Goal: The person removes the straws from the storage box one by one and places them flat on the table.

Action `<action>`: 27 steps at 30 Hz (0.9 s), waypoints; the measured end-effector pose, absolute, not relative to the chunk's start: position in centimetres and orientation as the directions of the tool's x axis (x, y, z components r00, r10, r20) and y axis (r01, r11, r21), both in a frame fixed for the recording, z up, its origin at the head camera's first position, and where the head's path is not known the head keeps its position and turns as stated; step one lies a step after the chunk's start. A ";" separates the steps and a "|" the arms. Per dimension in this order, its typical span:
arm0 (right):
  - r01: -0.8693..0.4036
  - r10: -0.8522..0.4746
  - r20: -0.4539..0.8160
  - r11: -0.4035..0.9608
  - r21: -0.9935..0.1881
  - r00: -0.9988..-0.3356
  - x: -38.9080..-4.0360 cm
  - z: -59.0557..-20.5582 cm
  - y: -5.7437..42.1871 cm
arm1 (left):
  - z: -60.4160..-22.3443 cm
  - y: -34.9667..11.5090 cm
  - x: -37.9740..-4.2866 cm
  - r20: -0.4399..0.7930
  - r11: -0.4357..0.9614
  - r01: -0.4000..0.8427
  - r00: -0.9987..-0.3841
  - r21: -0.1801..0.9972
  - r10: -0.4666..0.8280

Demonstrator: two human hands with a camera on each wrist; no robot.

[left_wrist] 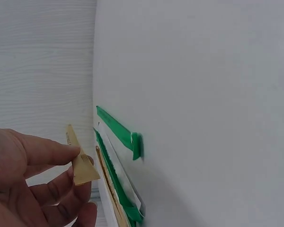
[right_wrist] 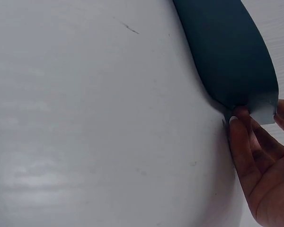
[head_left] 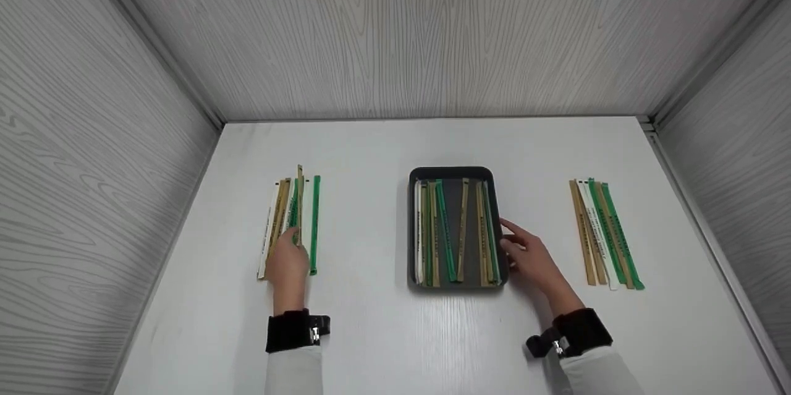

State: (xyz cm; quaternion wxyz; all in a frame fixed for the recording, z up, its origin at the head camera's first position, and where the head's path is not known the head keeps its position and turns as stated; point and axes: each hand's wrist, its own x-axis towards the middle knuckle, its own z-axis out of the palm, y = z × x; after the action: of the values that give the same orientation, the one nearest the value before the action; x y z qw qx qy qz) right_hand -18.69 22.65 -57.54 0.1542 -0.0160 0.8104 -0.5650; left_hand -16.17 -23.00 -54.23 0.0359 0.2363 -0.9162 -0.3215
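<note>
My left hand (head_left: 288, 262) pinches a tan stick packet (left_wrist: 81, 158), long and slim, between thumb and fingers. It is raised above a group of white, tan and green stick packets (head_left: 272, 228) on the table's left side. A green packet (head_left: 315, 225) lies just right of that group. In the middle, a dark rectangular tray (head_left: 451, 171) contains several white, green and tan packets (head_left: 446, 231). My right hand (head_left: 530, 257) holds the tray's right side by its rim and wall; in the right wrist view, fingertips (right_wrist: 236, 118) touch the tray's outer wall (right_wrist: 227, 52).
Another group of tan, white and green packets (head_left: 605, 234) lies fanned on the right of the white table (head_left: 364, 321). Wood-grain panels (head_left: 395, 36) enclose the table at the back and both sides.
</note>
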 end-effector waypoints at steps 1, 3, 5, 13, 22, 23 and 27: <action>0.148 -0.200 -0.231 0.360 -0.921 -0.952 -18.7 -57.5 22.7 | -54.3 -23.1 -16.1 -0.097 0.677 -0.418 -0.883 0.606 -0.459; 0.148 -0.198 -0.230 0.360 -0.921 -0.953 -18.7 -57.5 22.6 | -54.5 -23.4 -16.1 -0.106 0.679 -0.421 -0.884 0.601 -0.455; 0.150 -0.195 -0.232 0.362 -0.920 -0.953 -18.8 -57.5 22.7 | -54.7 -23.5 -16.1 -0.104 0.688 -0.415 -0.889 0.595 -0.446; 0.149 -0.189 -0.229 0.363 -0.920 -0.955 -18.9 -57.9 22.7 | -55.4 -23.5 -15.9 -0.065 0.710 -0.376 -0.903 0.596 -0.424; 0.140 -0.214 -0.226 0.354 -0.925 -0.950 -18.7 -56.9 22.6 | -55.4 -22.9 -16.1 0.037 0.743 -0.334 -0.900 0.580 -0.434; 0.143 -0.218 -0.229 0.350 -0.926 -0.949 -18.5 -56.4 22.5 | -55.3 -22.7 -16.2 0.058 0.752 -0.330 -0.897 0.570 -0.437; 0.143 -0.215 -0.228 0.352 -0.925 -0.950 -18.5 -56.5 22.4 | -54.7 -21.5 -16.6 0.102 0.764 -0.321 -0.889 0.559 -0.447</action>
State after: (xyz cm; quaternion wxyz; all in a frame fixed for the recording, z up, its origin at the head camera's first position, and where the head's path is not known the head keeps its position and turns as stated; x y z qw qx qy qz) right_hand -18.48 22.43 -56.53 0.1570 -0.0223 0.8070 -0.5689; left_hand -16.56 -21.49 -54.74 0.1154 0.2060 -0.9321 -0.2746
